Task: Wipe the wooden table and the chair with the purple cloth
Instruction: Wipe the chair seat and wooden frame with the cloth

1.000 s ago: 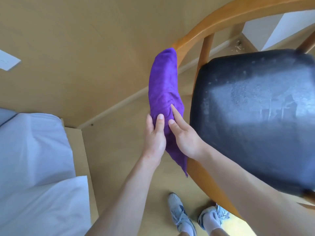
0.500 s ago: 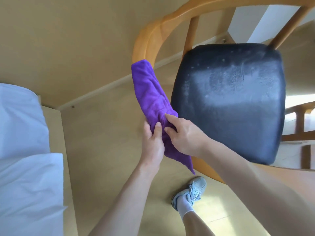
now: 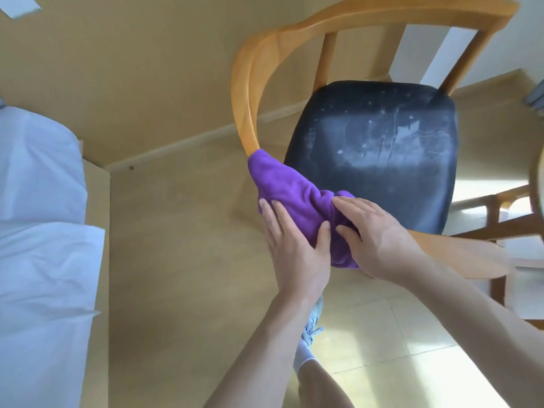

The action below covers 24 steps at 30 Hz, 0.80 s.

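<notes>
A wooden chair (image 3: pixel 250 83) with a curved armrest rail and a dusty black seat (image 3: pixel 379 154) stands in front of me. The purple cloth (image 3: pixel 291 192) is wrapped around the near end of the left armrest. My left hand (image 3: pixel 294 248) presses the cloth from the left side, thumb over it. My right hand (image 3: pixel 379 240) grips the cloth from the right, fingers curled into its folds. The armrest end under the cloth is hidden. The wooden table is not identifiable in this view.
A bed with white sheets (image 3: pixel 38 231) fills the left side. A beige wall and baseboard (image 3: pixel 182 142) run behind the chair. More wooden furniture legs (image 3: pixel 497 219) stand at the right. My shoe (image 3: pixel 312 325) is on the floor below the hands.
Both hands have slid the cloth down along the armrest toward its near end, leaving more bare rail above. The view has shifted so that more of the chair shows.
</notes>
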### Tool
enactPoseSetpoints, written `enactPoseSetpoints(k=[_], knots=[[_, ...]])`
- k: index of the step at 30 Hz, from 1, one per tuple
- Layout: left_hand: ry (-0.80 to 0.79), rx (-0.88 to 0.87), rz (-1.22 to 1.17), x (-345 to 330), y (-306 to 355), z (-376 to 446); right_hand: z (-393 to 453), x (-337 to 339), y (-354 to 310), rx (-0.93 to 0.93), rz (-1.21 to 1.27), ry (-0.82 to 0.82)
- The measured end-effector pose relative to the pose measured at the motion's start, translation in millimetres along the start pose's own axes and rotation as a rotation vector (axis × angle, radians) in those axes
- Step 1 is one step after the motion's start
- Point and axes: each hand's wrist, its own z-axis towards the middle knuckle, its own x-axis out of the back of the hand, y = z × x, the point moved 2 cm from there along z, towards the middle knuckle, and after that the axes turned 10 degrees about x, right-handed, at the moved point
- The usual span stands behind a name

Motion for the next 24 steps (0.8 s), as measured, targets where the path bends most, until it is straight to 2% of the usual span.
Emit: enactPoseSetpoints(k=[2, 5, 9, 12, 17, 20, 22, 24], knots=[[0.062, -0.182, 0.271, -6.7, 5.1, -10.3, -18.8, 7.3, 18.5, 0.012, -0.038, 0.013], [-0.021, -0.293, 0.522, -23.8, 12.8, -28.8, -53.3, 25.7, 49.9, -0.034, -0.035, -0.018], [-0.151, -0.431, 0.643, -48.4, 20.6, -56.5, -96.4, 54.9, 91.3, -0.114, -0.003, -0.023], [-0.184, -0.486, 0.708, -71.3, 25.8, -82.1, -129.6, 67.4, 114.1, -0.176, 0.055, 0.053], [-0.092, -0.513, 0.674, -103.6, 34.0, -122.2, -154.4, 60.8, 113.4, -0.191, 0.194, 0.155], [-0.106, -0.493, 0.507, -108.4, 38.0, -138.1, -145.8, 58.5, 114.9, -0.223, 0.235, 0.121], [-0.126, -0.477, 0.317, -94.3, 41.6, -133.7, -137.3, 55.3, 111.4, -0.227, 0.159, 0.037], [-0.028, -0.459, 0.222, -70.2, 47.1, -107.1, -123.9, 54.2, 102.8, -0.185, -0.057, -0.023]])
